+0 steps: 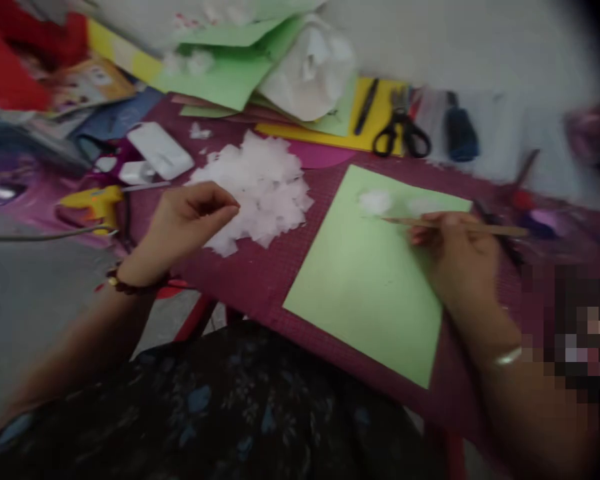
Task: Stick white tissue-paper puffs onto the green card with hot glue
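Note:
My right hand [455, 260] grips a thin, pencil-like wooden stick [500, 230] over a sheet of light green paper [365, 287]. The stick's tip points left, close to a white paper tuft [377, 201] on the upper part of the sheet. A second, blurred white tuft [425, 205] shows beside it, just above my right hand. My left hand [195, 217] is pinched, thumb against finger, at the near left side of a heap of white tissue-paper squares [265, 187]. Whatever lies between those fingertips is too small to make out.
A yellow glue gun [95, 205] with a cord lies at the left, near a white box-like object [160, 150]. Black-handled scissors [401, 137], a dark blue-handled tool [461, 137] and folded green paper [230, 60] lie along the back of the maroon table [250, 280].

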`<act>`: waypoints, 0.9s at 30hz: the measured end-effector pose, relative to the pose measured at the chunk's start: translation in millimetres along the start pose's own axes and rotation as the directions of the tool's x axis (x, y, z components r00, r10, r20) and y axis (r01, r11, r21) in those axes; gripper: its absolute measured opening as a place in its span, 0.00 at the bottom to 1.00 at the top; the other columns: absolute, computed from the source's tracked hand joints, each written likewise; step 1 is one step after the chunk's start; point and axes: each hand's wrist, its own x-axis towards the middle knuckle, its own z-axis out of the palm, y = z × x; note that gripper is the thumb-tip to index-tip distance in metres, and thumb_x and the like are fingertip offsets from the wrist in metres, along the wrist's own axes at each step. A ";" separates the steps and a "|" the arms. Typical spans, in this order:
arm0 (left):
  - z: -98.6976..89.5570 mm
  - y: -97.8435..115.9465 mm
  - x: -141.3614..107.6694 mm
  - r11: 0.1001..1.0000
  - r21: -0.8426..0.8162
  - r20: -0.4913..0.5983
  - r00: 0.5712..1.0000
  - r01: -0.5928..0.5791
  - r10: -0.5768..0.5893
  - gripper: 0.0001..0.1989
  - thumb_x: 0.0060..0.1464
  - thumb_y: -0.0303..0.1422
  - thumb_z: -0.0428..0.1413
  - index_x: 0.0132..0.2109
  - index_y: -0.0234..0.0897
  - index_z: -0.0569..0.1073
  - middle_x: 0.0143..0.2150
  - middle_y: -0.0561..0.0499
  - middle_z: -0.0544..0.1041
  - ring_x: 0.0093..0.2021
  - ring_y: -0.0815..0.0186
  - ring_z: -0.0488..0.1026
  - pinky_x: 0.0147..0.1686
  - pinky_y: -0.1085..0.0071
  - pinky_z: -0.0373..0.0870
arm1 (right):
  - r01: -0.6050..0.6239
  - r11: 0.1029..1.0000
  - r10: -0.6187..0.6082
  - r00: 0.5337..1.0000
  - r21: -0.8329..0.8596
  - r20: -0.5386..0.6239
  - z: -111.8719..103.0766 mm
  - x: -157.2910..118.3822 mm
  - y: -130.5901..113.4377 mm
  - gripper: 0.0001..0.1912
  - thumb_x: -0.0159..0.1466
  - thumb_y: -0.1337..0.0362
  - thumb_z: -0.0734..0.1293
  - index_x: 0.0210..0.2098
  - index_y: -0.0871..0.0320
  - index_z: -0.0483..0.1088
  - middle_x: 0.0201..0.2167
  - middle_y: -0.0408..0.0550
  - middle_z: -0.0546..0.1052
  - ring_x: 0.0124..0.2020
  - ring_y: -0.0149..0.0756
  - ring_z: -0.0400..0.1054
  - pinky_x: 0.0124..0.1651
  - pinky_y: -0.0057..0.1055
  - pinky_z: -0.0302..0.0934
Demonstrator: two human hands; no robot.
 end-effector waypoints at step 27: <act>-12.4 -1.6 -8.4 0.928 -0.219 0.156 0.949 0.303 -0.273 0.03 0.45 0.32 0.57 0.30 0.39 0.71 0.22 0.55 0.66 0.22 0.71 0.58 0.22 0.71 0.53 | 0.069 0.997 -0.069 0.998 -0.021 -0.005 8.4 -10.0 -9.3 0.12 0.63 0.51 0.71 0.35 0.53 0.78 0.25 0.52 0.78 0.24 0.36 0.72 0.28 0.39 0.64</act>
